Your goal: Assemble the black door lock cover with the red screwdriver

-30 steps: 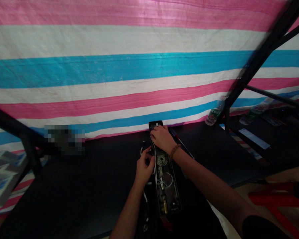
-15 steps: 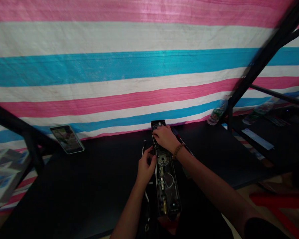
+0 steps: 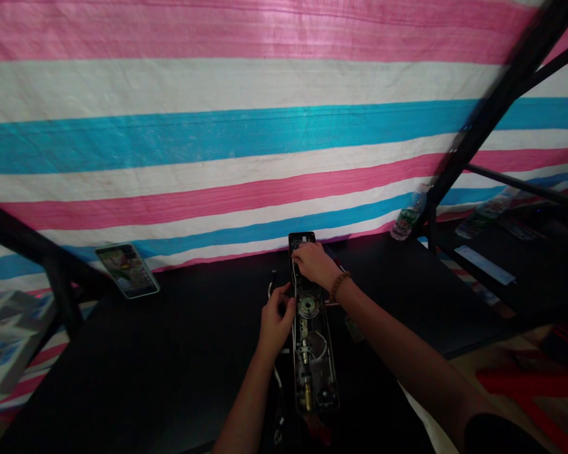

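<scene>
The long case [image 3: 320,373] lies on the table [image 3: 170,353], pointing away from us. Our right hand [image 3: 315,263] bends over its far end, by the white wire [image 3: 294,274]. Our left hand [image 3: 275,318] curls at its left side. We can't tell if either pinches anything.

Head view, one: worn on the person's head, facing forward and steeply down over the matte black tabletop [image 3: 170,353], toward the pink, white and blue striped plastic sheet [image 3: 265,132] behind.
</scene>
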Tool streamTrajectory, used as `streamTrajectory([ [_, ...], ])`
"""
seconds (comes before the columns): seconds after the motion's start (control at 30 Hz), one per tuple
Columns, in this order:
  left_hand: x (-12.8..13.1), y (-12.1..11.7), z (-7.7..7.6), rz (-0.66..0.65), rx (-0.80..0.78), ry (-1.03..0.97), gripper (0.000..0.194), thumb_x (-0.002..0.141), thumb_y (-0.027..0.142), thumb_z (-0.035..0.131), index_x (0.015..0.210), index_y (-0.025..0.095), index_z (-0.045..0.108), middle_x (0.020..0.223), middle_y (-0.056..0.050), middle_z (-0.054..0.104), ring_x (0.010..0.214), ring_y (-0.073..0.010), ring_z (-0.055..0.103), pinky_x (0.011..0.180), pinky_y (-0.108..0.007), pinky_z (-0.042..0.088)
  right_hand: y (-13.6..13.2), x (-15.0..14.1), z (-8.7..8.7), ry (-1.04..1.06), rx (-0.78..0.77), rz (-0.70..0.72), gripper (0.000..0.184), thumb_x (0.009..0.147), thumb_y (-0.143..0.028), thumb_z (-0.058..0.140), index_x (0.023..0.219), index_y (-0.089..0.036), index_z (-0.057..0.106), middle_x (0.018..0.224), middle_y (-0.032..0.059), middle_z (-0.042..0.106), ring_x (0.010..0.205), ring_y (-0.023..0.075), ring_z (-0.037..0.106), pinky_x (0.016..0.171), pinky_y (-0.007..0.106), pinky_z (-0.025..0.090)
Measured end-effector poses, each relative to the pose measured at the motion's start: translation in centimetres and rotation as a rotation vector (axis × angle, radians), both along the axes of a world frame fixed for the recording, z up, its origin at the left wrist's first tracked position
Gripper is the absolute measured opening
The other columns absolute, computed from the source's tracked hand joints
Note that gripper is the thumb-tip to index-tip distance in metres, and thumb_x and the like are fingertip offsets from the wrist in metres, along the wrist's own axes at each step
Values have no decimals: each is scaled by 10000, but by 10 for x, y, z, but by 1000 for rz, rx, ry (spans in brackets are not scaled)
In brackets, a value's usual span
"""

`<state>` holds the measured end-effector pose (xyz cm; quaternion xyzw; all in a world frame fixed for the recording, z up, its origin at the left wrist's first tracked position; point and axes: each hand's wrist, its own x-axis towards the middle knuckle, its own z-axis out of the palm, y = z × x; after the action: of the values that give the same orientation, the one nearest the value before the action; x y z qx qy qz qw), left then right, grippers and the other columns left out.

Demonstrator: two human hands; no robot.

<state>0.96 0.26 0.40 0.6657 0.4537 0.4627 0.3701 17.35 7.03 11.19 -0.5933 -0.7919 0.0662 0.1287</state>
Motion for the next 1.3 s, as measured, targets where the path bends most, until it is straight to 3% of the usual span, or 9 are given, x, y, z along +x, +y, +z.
streamTrajectory([
  [0.3,0,0,-1,3,-21,6,392,915,366,563,1236,150,624,731,14,612,673,-155,579,639,-255,435,10,5,5,26,-90,9,301,933,-126,504,1034,-166,785,1104,96,768,1079,214,671,972,279,424],
  [0.8,0,-2,5,-10,-3,4,368,894,322,567,1215,149,623,721,24,619,666,-148,592,653,-256,445,6,-8,25,-61,-101,-68,185,857,-131,584,887,-164,764,997,128,767,1010,256,686,904,337,459],
  [1.1,0,-3,5,-9,0,1,376,898,324,557,1223,146,624,781,3,648,731,-163,617,707,-285,474,16,-8,17,-49,-140,-89,149,848,-187,617,912,-171,751,983,108,765,938,216,693,795,270,480],
  [1.3,-1,-3,3,-10,37,26,374,905,310,542,1224,127,614,790,-6,644,744,-167,623,735,-300,486,8,-11,12,-23,-92,-100,144,862,-183,589,921,-172,720,973,89,758,933,213,682,806,282,450],
])
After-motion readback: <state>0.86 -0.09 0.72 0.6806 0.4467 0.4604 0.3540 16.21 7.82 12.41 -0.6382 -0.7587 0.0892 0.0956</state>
